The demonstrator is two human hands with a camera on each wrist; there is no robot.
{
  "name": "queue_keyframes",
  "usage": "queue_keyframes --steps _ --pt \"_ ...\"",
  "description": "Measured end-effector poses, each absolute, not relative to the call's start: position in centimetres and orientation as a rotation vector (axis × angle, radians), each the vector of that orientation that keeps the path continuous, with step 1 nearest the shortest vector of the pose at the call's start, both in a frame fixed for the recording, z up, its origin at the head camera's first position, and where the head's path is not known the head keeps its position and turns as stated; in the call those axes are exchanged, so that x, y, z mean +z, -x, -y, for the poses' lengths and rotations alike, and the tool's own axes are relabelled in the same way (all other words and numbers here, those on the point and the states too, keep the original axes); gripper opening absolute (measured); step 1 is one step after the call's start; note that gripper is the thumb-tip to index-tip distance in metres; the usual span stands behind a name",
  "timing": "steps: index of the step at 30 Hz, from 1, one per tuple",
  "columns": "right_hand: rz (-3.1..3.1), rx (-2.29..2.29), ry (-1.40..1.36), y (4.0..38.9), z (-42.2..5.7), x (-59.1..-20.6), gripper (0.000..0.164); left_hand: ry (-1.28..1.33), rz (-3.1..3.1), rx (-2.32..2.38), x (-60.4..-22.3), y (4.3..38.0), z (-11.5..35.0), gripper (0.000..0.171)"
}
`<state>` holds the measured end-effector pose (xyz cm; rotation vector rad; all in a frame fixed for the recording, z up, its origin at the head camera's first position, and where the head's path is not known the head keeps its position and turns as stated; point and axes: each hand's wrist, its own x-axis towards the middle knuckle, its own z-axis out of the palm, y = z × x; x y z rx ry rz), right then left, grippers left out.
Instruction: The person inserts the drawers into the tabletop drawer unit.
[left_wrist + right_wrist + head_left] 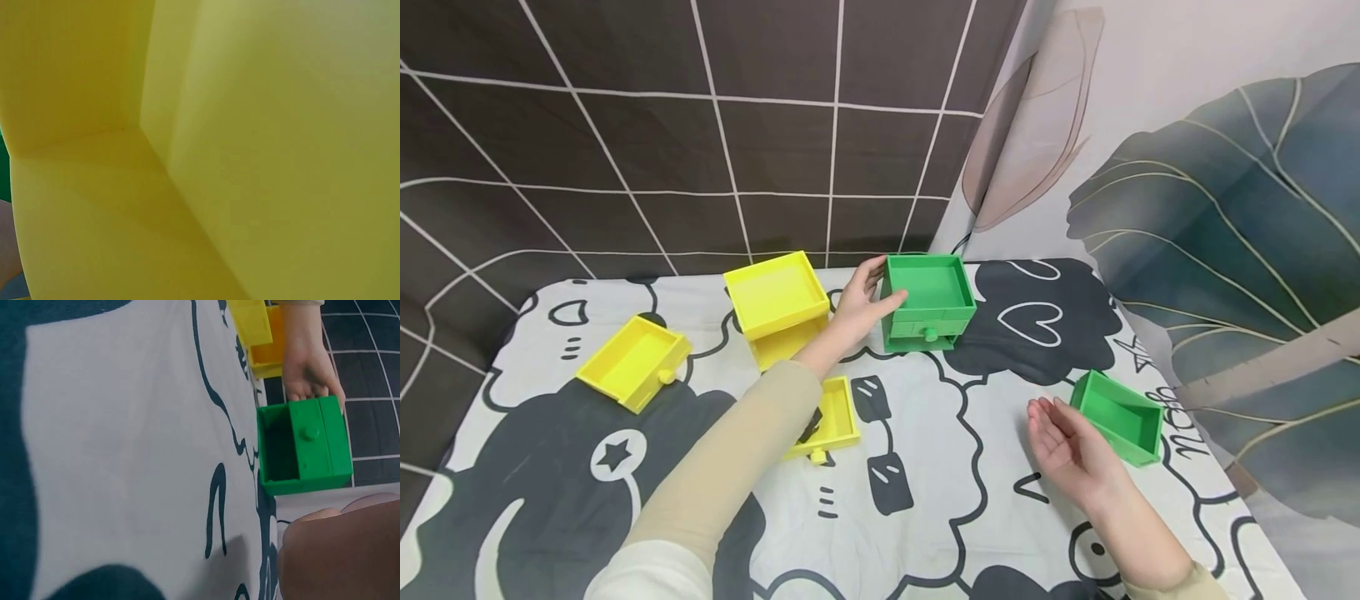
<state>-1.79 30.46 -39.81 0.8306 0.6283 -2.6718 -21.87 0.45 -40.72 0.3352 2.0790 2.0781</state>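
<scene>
Patterned cloth [925, 417] | left hand [857, 307] grips green cabinet [936, 315] | right hand [1075, 454] cupped

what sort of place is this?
Likely indoors, perhaps a makeshift recording corner: a cartoon-printed cloth underneath, a dark grid-patterned backdrop behind, and a leaf-printed backdrop on the right.

And there's my left hand [309, 372] at the green cabinet's [312, 464] side, round knob [310, 432] showing next to an open bay [279, 447]! Yellow cabinet [251, 324] near that wrist, my right hand [344, 553] looming in the corner, patterned cloth [125, 437] spread wide.
</scene>
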Motion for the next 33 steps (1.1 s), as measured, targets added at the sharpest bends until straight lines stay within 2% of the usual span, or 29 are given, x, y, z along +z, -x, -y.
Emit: queue_keyframes --steps 9,21,33 --pt "-0.567 -2.696 -0.865 0.1 -32.3 -41.1 0.029 -0.331 -2.071 2.083 -40.8 21.9 -0.4 0.074" --pt "-0.491 -2.701 -0.913 -2.2 -34.3 -42.7 0.039 -0.339 -2.079 2.07 -40.6 21.9 -0.5 0.073" --pt "-0.329 -2.736 -0.836 -3.6 -37.0 -43.3 0.049 -0.331 -2.059 2.081 -40.5 21.7 -0.5 0.075"
